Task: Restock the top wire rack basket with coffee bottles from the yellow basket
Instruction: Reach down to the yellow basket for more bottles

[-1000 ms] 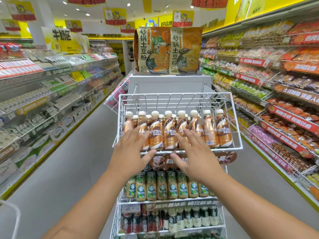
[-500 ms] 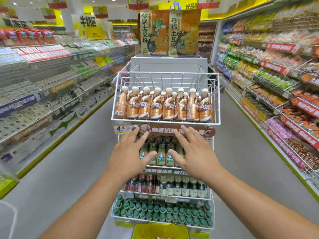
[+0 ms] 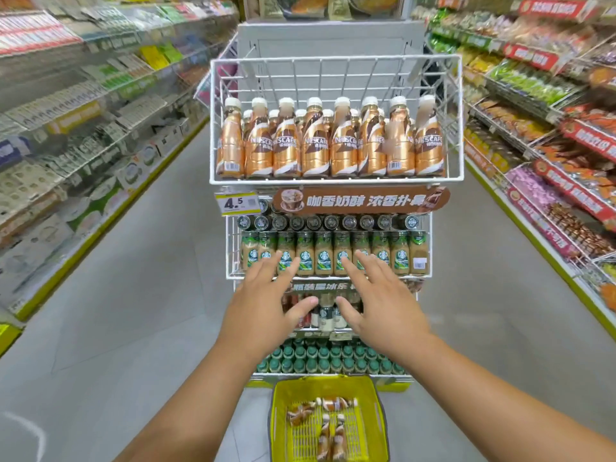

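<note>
White wire forms the top rack basket (image 3: 336, 61), and a front row of copper-and-brown coffee bottles (image 3: 328, 141) stands upright in it with white caps, more bottles showing behind. Under its front edge hangs a brown banner (image 3: 361, 201) with a yellow price tag (image 3: 236, 203) just beside it. Below that, a second wire basket (image 3: 230, 248) carries green-labelled bottles (image 3: 333, 255), and lower tiers hold dark bottles and green-capped ones (image 3: 326, 360).

We hold both hands out in front of the lower tiers, well below the top basket. Our left hand (image 3: 263, 301) has a wide grip, fingers spread and straight, holding nothing. Our right hand (image 3: 383, 301) is the same: wide grip, fingers fanned, nothing in it. The two thumbs point toward each other with a gap between.

On the floor (image 3: 133, 295) at the foot of the rack sits the yellow basket (image 3: 276, 411), with a few coffee bottles lying on their sides (image 3: 328, 421) in it. Stocked shelves (image 3: 83, 111) run along both sides of the aisle.
</note>
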The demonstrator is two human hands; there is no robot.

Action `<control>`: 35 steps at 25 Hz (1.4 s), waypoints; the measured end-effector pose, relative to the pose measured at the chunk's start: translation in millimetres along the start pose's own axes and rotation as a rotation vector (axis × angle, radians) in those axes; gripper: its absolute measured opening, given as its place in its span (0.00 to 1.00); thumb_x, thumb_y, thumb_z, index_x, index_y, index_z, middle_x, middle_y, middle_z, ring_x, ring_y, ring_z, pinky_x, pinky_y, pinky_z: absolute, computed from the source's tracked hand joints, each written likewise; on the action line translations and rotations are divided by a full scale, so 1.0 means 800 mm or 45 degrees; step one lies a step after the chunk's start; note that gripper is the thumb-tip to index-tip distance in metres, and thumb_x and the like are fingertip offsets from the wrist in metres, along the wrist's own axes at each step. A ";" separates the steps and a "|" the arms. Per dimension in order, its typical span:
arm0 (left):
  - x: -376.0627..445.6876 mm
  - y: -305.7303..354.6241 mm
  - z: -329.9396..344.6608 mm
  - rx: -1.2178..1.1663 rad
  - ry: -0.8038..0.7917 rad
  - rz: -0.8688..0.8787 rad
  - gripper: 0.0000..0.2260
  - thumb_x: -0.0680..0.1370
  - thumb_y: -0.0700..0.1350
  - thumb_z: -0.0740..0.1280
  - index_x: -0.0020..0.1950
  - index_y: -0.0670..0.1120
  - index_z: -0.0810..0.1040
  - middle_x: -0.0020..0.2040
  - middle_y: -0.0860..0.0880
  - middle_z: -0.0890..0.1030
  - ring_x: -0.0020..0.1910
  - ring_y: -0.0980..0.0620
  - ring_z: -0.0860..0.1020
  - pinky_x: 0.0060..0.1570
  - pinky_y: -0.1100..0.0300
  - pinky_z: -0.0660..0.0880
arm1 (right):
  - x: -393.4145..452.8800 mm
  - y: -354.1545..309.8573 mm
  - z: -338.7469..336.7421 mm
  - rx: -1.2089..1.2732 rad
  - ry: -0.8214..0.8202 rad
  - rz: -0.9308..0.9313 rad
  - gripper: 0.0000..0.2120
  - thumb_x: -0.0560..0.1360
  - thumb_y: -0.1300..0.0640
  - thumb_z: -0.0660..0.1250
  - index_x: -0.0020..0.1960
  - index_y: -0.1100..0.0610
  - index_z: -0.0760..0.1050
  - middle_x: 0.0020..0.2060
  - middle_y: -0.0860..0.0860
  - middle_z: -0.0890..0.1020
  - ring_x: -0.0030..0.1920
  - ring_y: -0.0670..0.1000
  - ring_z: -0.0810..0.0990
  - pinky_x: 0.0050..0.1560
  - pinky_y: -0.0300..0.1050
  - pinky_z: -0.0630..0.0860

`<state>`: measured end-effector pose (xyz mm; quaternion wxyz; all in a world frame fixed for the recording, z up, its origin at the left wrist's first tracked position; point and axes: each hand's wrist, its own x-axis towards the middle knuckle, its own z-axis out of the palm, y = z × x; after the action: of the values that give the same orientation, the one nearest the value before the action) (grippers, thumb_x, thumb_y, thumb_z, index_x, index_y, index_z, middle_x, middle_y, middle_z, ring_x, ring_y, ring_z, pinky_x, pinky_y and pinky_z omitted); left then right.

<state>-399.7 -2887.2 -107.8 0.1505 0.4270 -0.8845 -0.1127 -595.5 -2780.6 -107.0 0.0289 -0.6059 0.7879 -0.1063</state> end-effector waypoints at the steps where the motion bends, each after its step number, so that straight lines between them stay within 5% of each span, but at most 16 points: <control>1: 0.003 -0.011 0.017 -0.014 -0.031 0.008 0.34 0.77 0.71 0.59 0.81 0.62 0.57 0.83 0.55 0.53 0.81 0.52 0.49 0.76 0.46 0.59 | 0.002 -0.002 0.021 -0.006 -0.024 0.021 0.35 0.83 0.36 0.53 0.84 0.46 0.47 0.84 0.49 0.50 0.83 0.53 0.48 0.81 0.53 0.53; 6: 0.006 -0.058 0.111 -0.014 -0.100 0.023 0.35 0.77 0.72 0.58 0.81 0.62 0.57 0.83 0.55 0.52 0.82 0.48 0.50 0.76 0.44 0.61 | -0.006 0.001 0.132 -0.052 -0.074 0.096 0.34 0.81 0.38 0.60 0.82 0.51 0.60 0.82 0.54 0.60 0.81 0.59 0.59 0.77 0.59 0.65; 11: 0.007 -0.106 0.250 0.077 -0.073 -0.003 0.36 0.75 0.72 0.56 0.78 0.55 0.69 0.80 0.46 0.64 0.78 0.41 0.62 0.71 0.40 0.69 | -0.001 0.041 0.272 -0.073 -0.085 0.078 0.34 0.78 0.37 0.57 0.79 0.52 0.67 0.78 0.57 0.67 0.77 0.62 0.67 0.71 0.60 0.71; 14: -0.009 -0.129 0.342 0.086 -0.072 -0.036 0.35 0.76 0.72 0.56 0.79 0.56 0.66 0.80 0.48 0.64 0.79 0.44 0.61 0.72 0.43 0.68 | -0.007 0.074 0.367 -0.042 -0.167 0.079 0.35 0.79 0.38 0.58 0.82 0.51 0.60 0.82 0.56 0.59 0.80 0.61 0.61 0.74 0.60 0.67; 21: -0.065 -0.198 0.615 0.082 -0.212 -0.059 0.36 0.75 0.72 0.55 0.78 0.54 0.69 0.79 0.46 0.67 0.78 0.42 0.63 0.74 0.43 0.66 | -0.037 0.147 0.634 0.138 -0.290 0.105 0.34 0.79 0.37 0.49 0.81 0.51 0.64 0.82 0.54 0.61 0.80 0.59 0.62 0.73 0.58 0.70; 28: -0.097 -0.278 0.873 0.084 -0.366 -0.167 0.37 0.74 0.73 0.56 0.79 0.56 0.67 0.80 0.49 0.64 0.79 0.44 0.60 0.74 0.49 0.63 | -0.042 0.226 0.897 0.213 -0.441 0.071 0.38 0.77 0.34 0.44 0.84 0.50 0.56 0.84 0.51 0.49 0.83 0.58 0.51 0.76 0.58 0.65; 31: -0.102 -0.299 0.953 0.086 -0.478 -0.198 0.36 0.76 0.71 0.61 0.82 0.59 0.59 0.83 0.52 0.56 0.82 0.48 0.52 0.77 0.52 0.55 | -0.052 0.246 0.976 0.171 -0.472 0.081 0.35 0.78 0.38 0.53 0.81 0.53 0.64 0.82 0.55 0.59 0.80 0.62 0.61 0.72 0.61 0.70; 35: -0.104 -0.324 1.032 0.101 -0.578 -0.178 0.37 0.76 0.72 0.60 0.81 0.57 0.61 0.82 0.49 0.60 0.80 0.45 0.57 0.76 0.50 0.59 | -0.056 0.268 1.054 0.102 -0.489 0.049 0.31 0.76 0.43 0.65 0.74 0.57 0.74 0.74 0.60 0.73 0.71 0.66 0.75 0.64 0.64 0.78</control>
<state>-463.0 -2920.7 -974.5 -0.0774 0.4566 -0.8676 -0.1813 -639.9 -2797.1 -976.7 0.2048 -0.5982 0.7745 -0.0197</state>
